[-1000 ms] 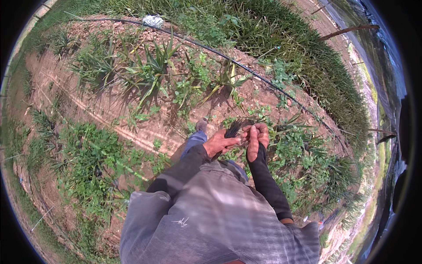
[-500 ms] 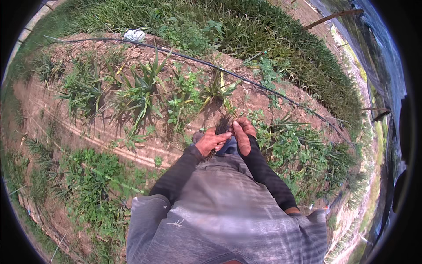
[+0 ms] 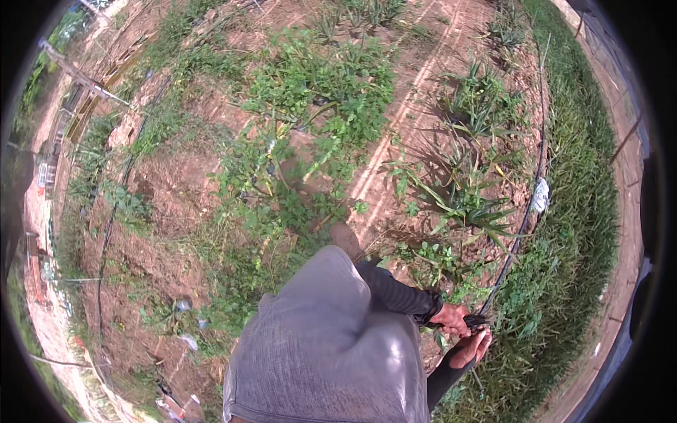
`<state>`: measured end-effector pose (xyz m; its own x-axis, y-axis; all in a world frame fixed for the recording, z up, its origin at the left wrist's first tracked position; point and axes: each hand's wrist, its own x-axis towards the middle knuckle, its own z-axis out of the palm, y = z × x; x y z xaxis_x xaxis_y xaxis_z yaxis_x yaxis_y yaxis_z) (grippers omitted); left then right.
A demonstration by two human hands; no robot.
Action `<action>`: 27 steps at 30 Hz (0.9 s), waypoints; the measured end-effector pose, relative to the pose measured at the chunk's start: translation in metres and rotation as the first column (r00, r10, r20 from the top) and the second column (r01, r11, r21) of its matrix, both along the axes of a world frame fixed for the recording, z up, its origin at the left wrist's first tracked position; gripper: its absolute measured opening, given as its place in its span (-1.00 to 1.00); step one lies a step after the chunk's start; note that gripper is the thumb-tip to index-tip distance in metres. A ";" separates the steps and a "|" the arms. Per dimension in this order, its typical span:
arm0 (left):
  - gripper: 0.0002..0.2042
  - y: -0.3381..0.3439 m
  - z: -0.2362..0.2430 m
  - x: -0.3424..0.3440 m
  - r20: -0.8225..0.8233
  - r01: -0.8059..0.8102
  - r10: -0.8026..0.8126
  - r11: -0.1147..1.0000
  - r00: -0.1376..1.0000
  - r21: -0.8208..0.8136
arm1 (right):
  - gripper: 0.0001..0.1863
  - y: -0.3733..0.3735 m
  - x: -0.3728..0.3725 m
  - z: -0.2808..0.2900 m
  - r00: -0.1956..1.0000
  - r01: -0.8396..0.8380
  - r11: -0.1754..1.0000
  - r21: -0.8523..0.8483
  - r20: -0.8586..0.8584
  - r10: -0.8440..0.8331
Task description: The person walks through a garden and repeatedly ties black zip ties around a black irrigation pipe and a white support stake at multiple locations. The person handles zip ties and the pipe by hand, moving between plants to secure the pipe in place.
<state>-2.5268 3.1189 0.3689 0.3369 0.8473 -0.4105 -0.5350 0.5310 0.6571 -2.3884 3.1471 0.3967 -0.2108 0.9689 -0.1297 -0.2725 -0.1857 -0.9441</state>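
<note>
Black strand bundle (image 3: 477, 322): at near visible end of hose (image 3: 508, 262) | left hand (image 3: 453, 319): closed around bundle | right hand (image 3: 471, 350): beside bundle, grip indeterminable | white crumpled wad (image 3: 540, 195): alongside hose

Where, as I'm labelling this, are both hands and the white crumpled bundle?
Left hand (image 3: 452, 319), head view: its middle.
Right hand (image 3: 470, 351), head view: its middle.
White bundle (image 3: 540, 195), head view: its crumpled middle.

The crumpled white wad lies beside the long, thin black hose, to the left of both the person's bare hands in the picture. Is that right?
Wrong side: the head view shows the crumpled white wad to the right of the bare left hand and right hand, beside the long, thin black hose as stated.
</note>
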 end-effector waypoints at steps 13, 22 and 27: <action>-0.83 -0.040 0.007 0.093 0.074 -0.220 0.221 0.975 0.972 -0.017 | -0.82 0.027 0.102 -0.016 0.982 -0.165 0.964 -0.206 -0.129 0.141; -0.80 0.027 0.062 0.073 -0.126 0.110 -0.126 0.986 0.984 -0.124 | -0.70 0.044 0.144 -0.014 0.955 0.284 0.943 -0.172 -0.033 -0.293; -0.80 0.055 0.008 0.101 0.073 0.170 -0.156 0.951 0.985 -0.259 | -0.76 0.011 0.175 -0.041 0.943 0.290 0.877 -0.384 -0.043 -0.331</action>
<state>-2.4260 3.1737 0.3766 0.4878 0.6429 -0.5906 -0.4556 0.7646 0.4560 -2.2135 3.1578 0.3559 0.0611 0.8736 -0.4827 -0.4658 -0.4028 -0.7879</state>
